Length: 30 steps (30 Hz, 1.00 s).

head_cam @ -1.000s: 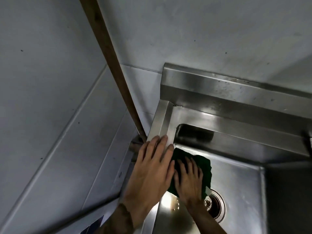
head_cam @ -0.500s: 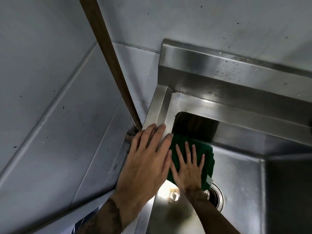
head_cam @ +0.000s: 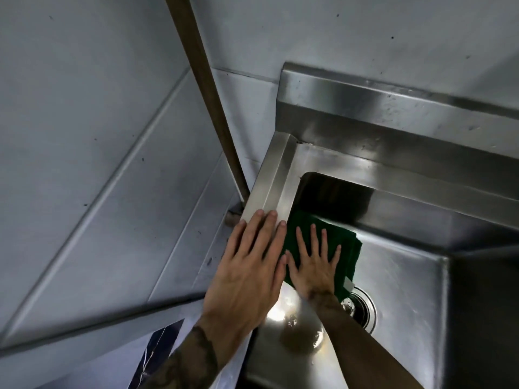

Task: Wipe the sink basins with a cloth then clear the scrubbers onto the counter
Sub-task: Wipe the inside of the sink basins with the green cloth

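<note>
Sink basin (head_cam: 393,276) wiping is the step in hand, and it looks to be in its early or middle part. A green cloth (head_cam: 337,242) lies pressed flat against the steel in the far left corner of the basin, where the floor meets the left and back walls, just up from the drain (head_cam: 362,307). The right hand (head_cam: 314,268) rests on top of the cloth with its fingers (head_cam: 313,237) spread and straight, pinning the cloth by palm pressure rather than gripping it. The left hand (head_cam: 250,273) lies flat on the sink's left rim (head_cam: 269,186), fingers extended and released, holding nothing; it seems to serve as a brace.

A wet glare with some droplets shines on the basin floor near the wrists, so that patch may already be wiped, though the reflection makes it hard to be sure. The right side of the basin is dark and I cannot judge its state.

Still to do, by my reading: the rest of this basin, any further basin beyond the frame, and then the scrubbers. No scrubber and no table surface show in this view, so that second half of the task appears not yet begun. A brown pole (head_cam: 205,94) leans in the wall corner, apart from the work.
</note>
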Available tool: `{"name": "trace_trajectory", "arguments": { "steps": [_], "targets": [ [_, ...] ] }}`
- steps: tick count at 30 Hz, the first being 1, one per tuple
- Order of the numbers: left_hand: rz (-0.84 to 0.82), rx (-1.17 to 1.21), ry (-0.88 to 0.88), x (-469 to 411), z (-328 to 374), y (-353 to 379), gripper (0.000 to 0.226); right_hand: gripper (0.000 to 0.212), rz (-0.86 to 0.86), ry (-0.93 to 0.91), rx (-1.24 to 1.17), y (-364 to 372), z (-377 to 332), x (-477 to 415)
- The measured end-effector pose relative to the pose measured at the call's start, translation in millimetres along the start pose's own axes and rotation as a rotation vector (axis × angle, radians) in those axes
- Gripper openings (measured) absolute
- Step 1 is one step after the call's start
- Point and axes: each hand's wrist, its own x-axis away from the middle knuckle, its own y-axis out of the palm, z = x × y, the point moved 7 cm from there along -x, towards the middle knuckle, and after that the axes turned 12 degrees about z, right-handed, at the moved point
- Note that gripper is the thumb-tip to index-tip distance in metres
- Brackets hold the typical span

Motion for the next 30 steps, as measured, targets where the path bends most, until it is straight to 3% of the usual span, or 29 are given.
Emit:
{"name": "trace_trajectory", "arguments": {
  "steps": [10, 20, 30],
  "targets": [
    [-0.057, 0.032, 0.004, -3, 1, 0, 0.063, 0.069, -0.01, -0.209, -0.014, 7, -7, 141],
    [-0.02, 0.064, 0.01, -3, 1, -4, 0.061, 0.069, 0.015, -0.193, 0.035, 11, -16, 72],
    [-0.041, 0.037, 0.009, -7, 1, -11, 0.062, 0.064, -0.147, -0.783, 0.076, 11, 3, 201]
  ]
}}
